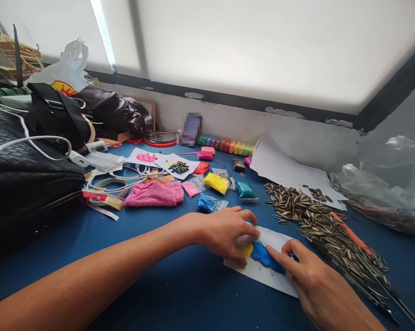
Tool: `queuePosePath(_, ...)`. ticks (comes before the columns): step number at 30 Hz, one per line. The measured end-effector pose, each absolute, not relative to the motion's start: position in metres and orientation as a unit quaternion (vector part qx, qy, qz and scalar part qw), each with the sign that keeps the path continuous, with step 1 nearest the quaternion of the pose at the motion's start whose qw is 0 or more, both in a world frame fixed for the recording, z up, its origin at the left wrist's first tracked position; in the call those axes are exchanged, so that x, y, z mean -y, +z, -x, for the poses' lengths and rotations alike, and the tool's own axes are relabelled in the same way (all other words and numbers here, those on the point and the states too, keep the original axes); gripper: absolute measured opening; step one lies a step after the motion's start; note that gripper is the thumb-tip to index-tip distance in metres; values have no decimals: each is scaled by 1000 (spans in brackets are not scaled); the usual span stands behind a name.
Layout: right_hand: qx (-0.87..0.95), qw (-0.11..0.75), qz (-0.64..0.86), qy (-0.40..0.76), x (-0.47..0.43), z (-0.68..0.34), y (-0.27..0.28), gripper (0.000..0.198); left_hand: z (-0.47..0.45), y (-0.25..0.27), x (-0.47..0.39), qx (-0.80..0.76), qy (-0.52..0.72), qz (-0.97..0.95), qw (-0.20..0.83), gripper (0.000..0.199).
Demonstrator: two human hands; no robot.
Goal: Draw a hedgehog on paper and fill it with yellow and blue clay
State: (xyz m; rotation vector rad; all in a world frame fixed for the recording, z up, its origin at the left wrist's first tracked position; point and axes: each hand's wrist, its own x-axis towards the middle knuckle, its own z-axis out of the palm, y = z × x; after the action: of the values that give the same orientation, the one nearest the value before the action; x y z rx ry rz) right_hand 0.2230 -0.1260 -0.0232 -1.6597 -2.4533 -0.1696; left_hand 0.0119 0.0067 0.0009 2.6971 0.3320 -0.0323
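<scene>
A white sheet of paper [262, 275] lies on the blue table in front of me. On it is a flattened shape of blue modelling clay [267, 257], with a small yellow clay piece [248, 250] at its left end. Thin drawn legs show below the blue part. My left hand [228, 230] rests over the paper's left side, fingers apart and bent, tips on the sheet around the yellow piece. With its index finger stretched out, my right hand [309, 271] touches the blue clay's upper surface; its other fingers are bent and partly hidden.
Striped sunflower seeds [318, 220] lie heaped at right, with an orange strip [351, 233] across them. Behind are clay packets, including yellow [216, 183], teal [246, 190] and blue [210, 202]. A pink cloth [154, 193] and black bag [31, 184] sit left.
</scene>
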Motion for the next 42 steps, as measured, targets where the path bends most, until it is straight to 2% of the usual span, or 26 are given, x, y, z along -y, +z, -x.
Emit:
queuePosePath(5, 817, 121, 556, -95, 126, -228, -11, 39, -11, 0, -8, -119, -11, -969, 215, 40)
queuePosePath(13, 842, 40, 537, -44, 132, -237, -19, 46, -13, 0, -7, -122, -11, -969, 214, 45)
queuePosePath(17, 831, 45, 555, -3, 130, -235, -23, 46, -12, 1, -7, -119, -13, -969, 216, 46)
queuePosePath(25, 845, 53, 531, -34, 132, -246, -18, 53, -12, 4, -5, -129, -25, -965, 225, 47)
queuePosePath(30, 839, 26, 543, -30, 134, -245, -19, 45, -13, 5, -5, -137, -27, -964, 226, 48)
queuePosePath(35, 842, 70, 533, -54, 130, -234, -11, 43, -12, 4, -5, -120, -20, -968, 218, 44)
queuePosePath(38, 848, 103, 512, -89, 129, -231, -7, 49, -12, 3, -5, -117, -15, -969, 216, 41)
queuePosePath(42, 862, 70, 491, -103, 131, -233, -8, 67, -13, 3, -6, -119, -15, -970, 211, 42)
